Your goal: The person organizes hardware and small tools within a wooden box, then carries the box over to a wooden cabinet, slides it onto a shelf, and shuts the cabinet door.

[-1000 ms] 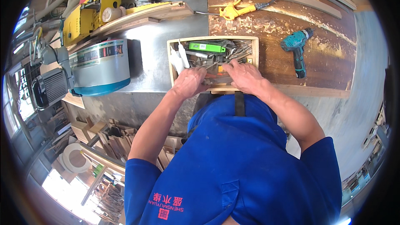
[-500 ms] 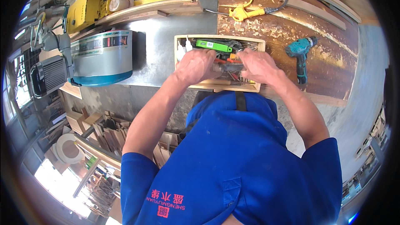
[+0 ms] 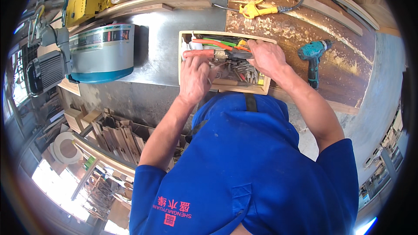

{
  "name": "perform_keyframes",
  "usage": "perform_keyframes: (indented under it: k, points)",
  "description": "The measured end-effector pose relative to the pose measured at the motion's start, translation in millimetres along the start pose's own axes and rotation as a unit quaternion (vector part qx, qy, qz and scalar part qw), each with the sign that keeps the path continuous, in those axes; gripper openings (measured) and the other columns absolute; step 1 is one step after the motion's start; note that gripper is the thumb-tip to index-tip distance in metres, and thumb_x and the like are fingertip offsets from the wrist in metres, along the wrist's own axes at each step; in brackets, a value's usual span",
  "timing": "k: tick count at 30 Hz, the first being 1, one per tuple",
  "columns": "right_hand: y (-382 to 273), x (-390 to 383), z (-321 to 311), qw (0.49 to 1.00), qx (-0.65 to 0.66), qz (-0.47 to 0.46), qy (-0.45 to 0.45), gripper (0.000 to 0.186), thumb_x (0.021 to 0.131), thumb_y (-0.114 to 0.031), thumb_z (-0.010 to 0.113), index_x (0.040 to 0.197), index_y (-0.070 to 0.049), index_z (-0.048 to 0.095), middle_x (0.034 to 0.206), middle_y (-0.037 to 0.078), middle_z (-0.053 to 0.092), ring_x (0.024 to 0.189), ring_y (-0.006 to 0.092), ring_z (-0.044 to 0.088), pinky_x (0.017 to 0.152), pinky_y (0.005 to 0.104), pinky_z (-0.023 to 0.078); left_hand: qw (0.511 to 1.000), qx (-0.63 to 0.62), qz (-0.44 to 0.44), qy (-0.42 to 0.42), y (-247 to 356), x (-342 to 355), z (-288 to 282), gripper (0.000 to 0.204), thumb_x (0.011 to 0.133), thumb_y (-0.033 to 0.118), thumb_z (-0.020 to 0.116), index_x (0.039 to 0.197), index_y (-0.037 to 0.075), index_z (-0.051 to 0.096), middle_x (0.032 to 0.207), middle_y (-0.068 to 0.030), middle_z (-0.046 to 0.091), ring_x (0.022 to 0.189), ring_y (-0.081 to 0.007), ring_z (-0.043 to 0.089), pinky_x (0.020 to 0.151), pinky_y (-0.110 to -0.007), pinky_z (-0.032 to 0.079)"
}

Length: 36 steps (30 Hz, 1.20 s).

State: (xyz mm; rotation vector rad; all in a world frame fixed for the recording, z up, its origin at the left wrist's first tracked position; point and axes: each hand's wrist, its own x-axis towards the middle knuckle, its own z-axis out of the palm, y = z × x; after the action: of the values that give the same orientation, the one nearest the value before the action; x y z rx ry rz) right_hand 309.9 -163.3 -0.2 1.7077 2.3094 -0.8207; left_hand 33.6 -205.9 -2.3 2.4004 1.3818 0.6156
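Over a shallow wooden box (image 3: 224, 32) of hand tools I hold a red-handled hand tool (image 3: 200, 54) level, its dark metal part pointing right. My right hand (image 3: 267, 57) is closed on the dark end, at the box's right side. My left hand (image 3: 196, 78) has its fingers curled at the red handle's underside; their tips are partly hidden. Just beyond lies a curved orange handle (image 3: 213, 43); I cannot tell whether it joins the same tool. White nozzle bottles (image 3: 194, 45) stand at the box's left end. Several metal bits (image 3: 250, 72) lie at its right.
To the right, a teal cordless drill (image 3: 312, 56) lies on the worn wooden bench top. A yellow air blow gun (image 3: 257, 10) with a hose lies beyond the box. On the left stand a white and teal bucket (image 3: 102, 56), boards (image 3: 174, 1) and a yellow machine (image 3: 82, 6).
The red-handled tool has come up into clear view across the box. My left hand has moved nearer me and left; my right hand has shifted slightly away. More of the box's contents shows.
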Motion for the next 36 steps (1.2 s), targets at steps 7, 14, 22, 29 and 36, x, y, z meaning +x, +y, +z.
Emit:
perform_keyframes:
  k: [7,14,22,29,36]
  points:
    - [5.1,2.6,-2.2,1.000,0.011,-0.013,0.005,0.044,0.089,-0.037,0.084,0.109,-0.003,0.065,0.089,0.021,0.072,0.090,0.0438,0.073,0.080,0.0552,0.058,0.991,-0.065,-0.079,-0.084,26.2,-63.7,26.5,0.019,0.086,0.012,0.082,0.087,0.007,0.063,0.099,-0.0084,0.069,0.089,-0.0317,0.064,0.080,-0.046,0.052]
    - [5.4,-2.1,-3.3,0.999,0.029,0.001,0.026,0.041,0.091,-0.037,0.082,0.109,-0.004,0.066,0.095,0.020,0.072,0.096,0.0433,0.071,0.086,0.0546,0.056,0.987,-0.030,-0.079,-0.138,37.1,-62.6,36.0,0.013,0.091,0.015,0.077,0.092,0.005,0.068,0.113,-0.0117,0.073,0.104,-0.0343,0.068,0.089,-0.047,0.053]
    - [12.0,-10.4,-2.0,0.994,0.054,-0.030,0.088,0.034,0.093,-0.024,0.077,0.119,-0.002,0.069,0.109,0.019,0.072,0.107,0.0408,0.069,0.096,0.0510,0.054,0.985,0.000,-0.104,-0.141,41.6,-58.7,42.8,0.021,0.093,0.023,0.076,0.095,0.002,0.073,0.118,-0.0131,0.073,0.112,-0.0341,0.067,0.101,-0.049,0.050]
    - [15.5,-29.2,0.2,0.949,0.046,-0.142,0.279,0.024,0.096,-0.020,0.071,0.115,-0.006,0.072,0.104,0.016,0.070,0.103,0.0373,0.068,0.092,0.0514,0.055,0.980,0.022,-0.116,-0.161,37.5,-59.1,38.6,0.026,0.093,0.029,0.077,0.093,0.003,0.075,0.114,-0.0124,0.072,0.114,-0.0326,0.065,0.108,-0.051,0.046]
    - [0.3,-60.8,27.7,0.996,0.050,-0.073,0.002,0.018,0.102,-0.017,0.056,0.096,-0.007,0.069,0.094,0.018,0.069,0.093,0.0434,0.070,0.083,0.0567,0.056,0.967,-0.002,-0.099,-0.234,23.5,-48.8,32.2,0.026,0.094,0.032,0.077,0.088,0.007,0.073,0.102,-0.0095,0.069,0.105,-0.0308,0.064,0.096,-0.049,0.046]
